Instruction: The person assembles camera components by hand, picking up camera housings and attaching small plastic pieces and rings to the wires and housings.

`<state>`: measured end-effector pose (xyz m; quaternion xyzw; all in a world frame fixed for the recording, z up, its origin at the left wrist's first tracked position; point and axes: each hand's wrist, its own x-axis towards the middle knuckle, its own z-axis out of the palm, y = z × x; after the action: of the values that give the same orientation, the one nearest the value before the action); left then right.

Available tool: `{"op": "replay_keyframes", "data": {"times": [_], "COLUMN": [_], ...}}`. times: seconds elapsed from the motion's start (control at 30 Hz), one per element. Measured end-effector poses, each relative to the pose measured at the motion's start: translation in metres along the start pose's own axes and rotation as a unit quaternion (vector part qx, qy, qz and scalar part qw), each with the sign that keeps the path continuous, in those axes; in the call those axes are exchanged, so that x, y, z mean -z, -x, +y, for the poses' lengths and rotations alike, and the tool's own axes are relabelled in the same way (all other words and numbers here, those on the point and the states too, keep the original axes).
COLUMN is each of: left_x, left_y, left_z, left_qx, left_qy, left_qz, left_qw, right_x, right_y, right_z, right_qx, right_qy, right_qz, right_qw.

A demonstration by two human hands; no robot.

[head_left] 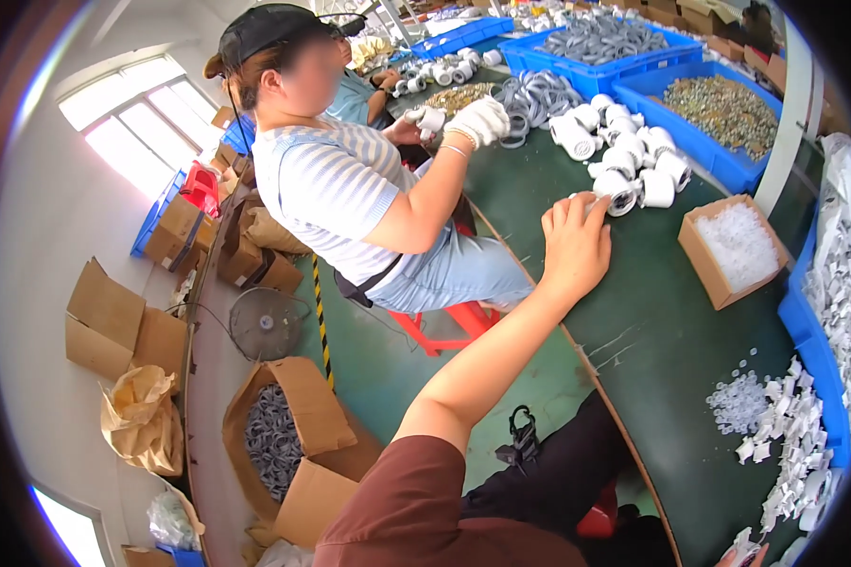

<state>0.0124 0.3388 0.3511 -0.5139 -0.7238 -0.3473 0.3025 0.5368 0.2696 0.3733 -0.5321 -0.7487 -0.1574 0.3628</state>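
My left hand (577, 244) reaches across the green table to a heap of white cylindrical housings (624, 156). Its fingers curl over a white housing at the near edge of the heap, mostly hidden by them. Beside the fingertips lies another housing (618, 193) with a metallic ring in its open end. Only the fingertips of my right hand (756, 556) show, at the lower right edge. They close around a small white plastic piece (742, 544), next to a strewn pile of similar white pieces (792, 439).
A carton of small translucent parts (711, 265) stands at the right; loose clear rings (739, 402) lie nearer. Blue bins (749, 180) line the far side. To the left, a co-worker (350, 180) in a white glove handles a white housing above grey rings (537, 97).
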Motion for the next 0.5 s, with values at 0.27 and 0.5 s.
{"op": "replay_keyframes", "data": {"times": [0.27, 0.5], "left_x": [0.021, 0.061], "left_y": [0.013, 0.041], "left_z": [0.010, 0.101], "left_qx": [0.042, 0.038], "left_qy": [0.110, 0.309], "left_qz": [-0.021, -0.065], "left_qw": [0.993, 0.948], "right_x": [0.006, 0.004], "right_y": [0.007, 0.012], "right_z": [0.002, -0.012], "right_qx": [0.007, -0.008], "right_qy": [-0.015, -0.030], "right_qz": [0.016, -0.047], "right_qw": [1.000, 0.998]}}
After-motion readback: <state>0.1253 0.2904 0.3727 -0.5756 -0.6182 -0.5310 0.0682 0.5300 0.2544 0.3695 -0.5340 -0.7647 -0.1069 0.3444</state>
